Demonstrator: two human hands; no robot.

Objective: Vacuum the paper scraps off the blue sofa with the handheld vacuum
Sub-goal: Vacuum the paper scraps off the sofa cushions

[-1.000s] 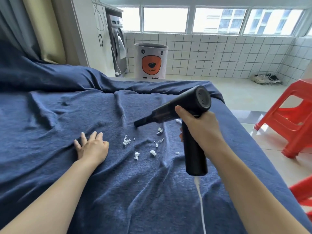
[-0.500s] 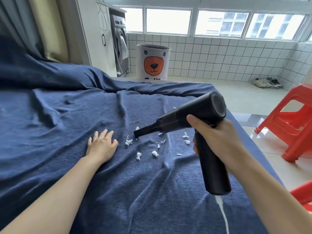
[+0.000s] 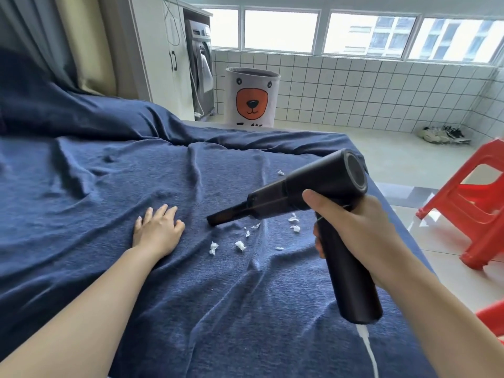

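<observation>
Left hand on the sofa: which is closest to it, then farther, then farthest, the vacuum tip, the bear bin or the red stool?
From the left hand:
1. Vacuum tip, just to its right, low over the sofa.
2. Bear bin, on the floor beyond the sofa's far end.
3. Red stool, on the floor off the sofa's right side.

Handheld vacuum (image 3: pixel 308 197): matte black, pistol-shaped, handle gripped by right-hand fingers (image 3: pixel 317 241); narrow nozzle tilted down-left, tip at fabric, near left-hand fingers (image 3: pixel 159 212). Paper scraps (image 3: pixel 240 245): small white crumpled bits, scattered between both sets of fingers. Blue sofa (image 3: pixel 109 173): dark blue cover, wrinkled, beneath left fingers.
</observation>
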